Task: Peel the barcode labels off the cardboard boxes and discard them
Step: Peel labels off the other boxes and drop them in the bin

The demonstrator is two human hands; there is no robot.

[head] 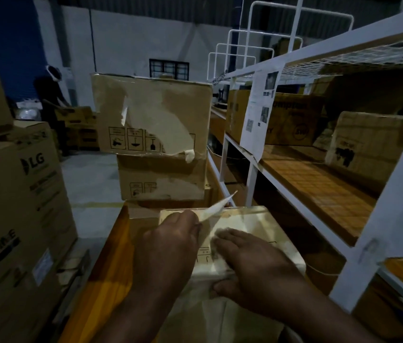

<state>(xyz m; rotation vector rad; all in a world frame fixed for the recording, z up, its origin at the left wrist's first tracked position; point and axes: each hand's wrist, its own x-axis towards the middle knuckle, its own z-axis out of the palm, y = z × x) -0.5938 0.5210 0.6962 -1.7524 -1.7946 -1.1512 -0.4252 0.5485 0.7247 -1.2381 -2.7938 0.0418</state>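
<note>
A pale cardboard box point(247, 226) lies in front of me, its top face lit. My left hand point(170, 241) pinches a strip of peeled label point(217, 206) that lifts up and to the right off the box's far edge. Flat on the box top rests my right hand point(252, 266), fingers straight, thumb hooked over the near edge. Behind stands a stack of cardboard boxes point(153, 120); the top one shows torn patches and a loose white label scrap point(124, 115).
A white metal rack point(252, 169) with boxes on orange shelves fills the right side. Tall LG cartons point(19, 194) stand at the left. A person point(52, 95) bends over boxes at the far left back. Grey floor runs between the stacks.
</note>
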